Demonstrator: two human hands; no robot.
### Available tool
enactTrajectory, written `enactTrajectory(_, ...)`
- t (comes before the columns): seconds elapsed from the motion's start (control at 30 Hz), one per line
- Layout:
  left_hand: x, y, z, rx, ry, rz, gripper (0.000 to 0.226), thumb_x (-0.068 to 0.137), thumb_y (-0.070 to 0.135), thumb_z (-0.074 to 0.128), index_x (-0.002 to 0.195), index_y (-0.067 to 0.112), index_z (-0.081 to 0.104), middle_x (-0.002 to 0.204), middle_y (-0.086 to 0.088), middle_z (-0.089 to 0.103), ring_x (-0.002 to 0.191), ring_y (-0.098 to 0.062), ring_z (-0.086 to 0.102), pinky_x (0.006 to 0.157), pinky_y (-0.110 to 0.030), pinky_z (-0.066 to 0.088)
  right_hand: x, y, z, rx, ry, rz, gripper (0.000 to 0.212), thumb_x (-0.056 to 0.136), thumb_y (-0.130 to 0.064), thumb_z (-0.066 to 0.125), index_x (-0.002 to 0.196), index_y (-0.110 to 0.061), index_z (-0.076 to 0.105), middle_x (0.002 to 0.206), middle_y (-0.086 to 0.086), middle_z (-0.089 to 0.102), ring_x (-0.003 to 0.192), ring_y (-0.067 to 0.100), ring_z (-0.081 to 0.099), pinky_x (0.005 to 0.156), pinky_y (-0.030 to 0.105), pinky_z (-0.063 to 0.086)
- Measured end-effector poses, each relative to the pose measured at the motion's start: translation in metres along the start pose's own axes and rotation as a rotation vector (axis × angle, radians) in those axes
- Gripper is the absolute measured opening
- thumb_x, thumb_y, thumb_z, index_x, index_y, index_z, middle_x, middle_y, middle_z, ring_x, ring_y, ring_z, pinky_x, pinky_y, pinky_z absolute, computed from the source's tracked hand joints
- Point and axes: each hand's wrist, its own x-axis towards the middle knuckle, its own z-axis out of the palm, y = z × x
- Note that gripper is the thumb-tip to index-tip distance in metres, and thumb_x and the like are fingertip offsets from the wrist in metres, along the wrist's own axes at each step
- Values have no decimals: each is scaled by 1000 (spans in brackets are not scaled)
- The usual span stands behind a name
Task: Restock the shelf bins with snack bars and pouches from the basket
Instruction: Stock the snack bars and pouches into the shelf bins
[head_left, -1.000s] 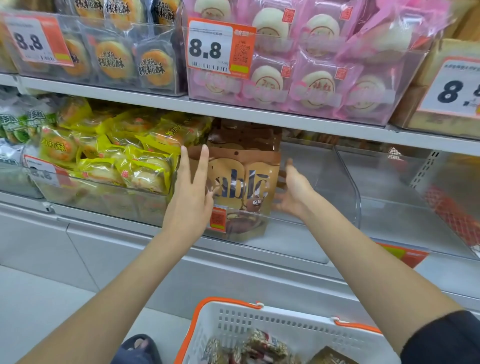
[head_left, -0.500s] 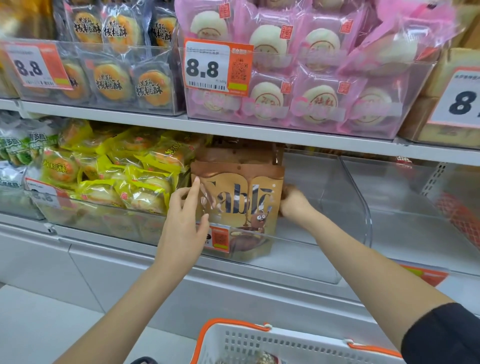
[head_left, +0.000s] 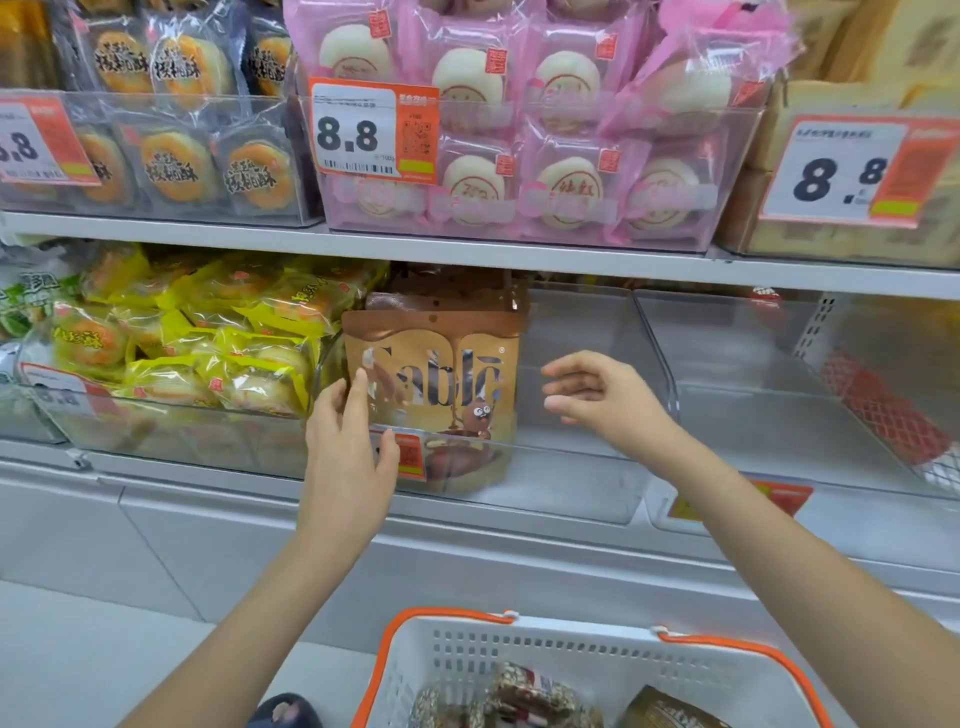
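Observation:
A brown and gold "Sable" pouch (head_left: 441, 374) stands upright at the left end of a clear shelf bin (head_left: 582, 499) on the middle shelf, with more brown pouches behind it. My left hand (head_left: 348, 447) is at the bin's front, fingertips touching the pouch's lower left edge. My right hand (head_left: 602, 400) hovers just right of the pouch, fingers loosely spread and holding nothing. Below, the white basket (head_left: 519, 654) with orange handles holds several snack bars (head_left: 524, 696) and a brown pouch (head_left: 670, 712).
Yellow wrapped cakes (head_left: 218, 358) fill the bin to the left. A second clear bin (head_left: 789, 395) lies to the right. The upper shelf carries pink bun packs (head_left: 566, 171), orange cookie packs (head_left: 176, 161) and 8.8 price tags (head_left: 363, 132). A shoe (head_left: 285, 714) shows beside the basket.
My right hand let go of the pouch's right side and pulled back to the right, opening. My left hand stays at the pouch's lower left. The view tilted down, showing more of the basket.

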Motion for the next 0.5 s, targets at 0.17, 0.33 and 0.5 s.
enactTrajectory(0.17,-51,31,18,-33,21,103,53,88,5,57,138,2,41,136,-21,38,127,-34,36,104,-37,30,-109,22,-27,69,30,-79,24,77,4,72,89,-16,66,90,1,71,82,8,67,77,16,52)
enactTrajectory(0.33,-164,53,75,-85,-333,42,38,90,10,54,128,9,47,127,-9,42,118,-23,39,92,-20,32,-226,160,-31,-159,-92,356,31,74,-3,78,95,-22,65,95,-3,69,92,18,66,80,24,53)
enactTrajectory(0.5,-273,20,132,87,-845,-129,35,92,16,48,127,16,47,131,-4,44,121,-24,42,95,-30,43,-282,245,-37,-441,-154,551,58,78,-12,75,127,-22,45,120,-3,54,111,15,52,89,9,38)
